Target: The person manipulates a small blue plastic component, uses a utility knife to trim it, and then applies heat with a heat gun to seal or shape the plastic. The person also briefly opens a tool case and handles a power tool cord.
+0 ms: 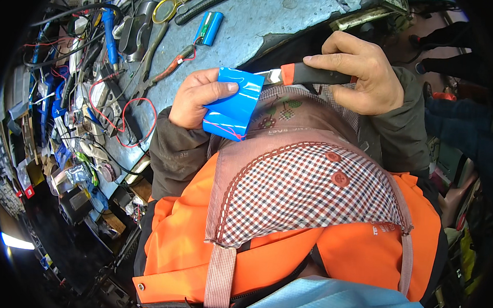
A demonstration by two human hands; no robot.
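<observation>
My left hand (196, 97) pinches a glossy blue plastic-wrapped piece (236, 112), thumb on top and fingers underneath. A thin pink-red wire lies across its lower end. Whether anything solid is inside the blue wrap, I cannot tell. In my right hand (365, 76) is a utility knife (318, 75) with a black and orange handle, the index finger stretched along it. The knife's metal front end points left and meets the right edge of the blue piece; its tip is hidden there. Both hands are over my lap, above the checked apron (305, 184).
On the blue-grey bench (252, 27) lies a blue battery pack (209, 28) with a small green board and red wire. Red-handled pliers (170, 68), a blue pen-shaped tool (109, 32), a yellow ring (165, 10) and tangled wires crowd the left. Another person's dark legs (449, 50) show far right.
</observation>
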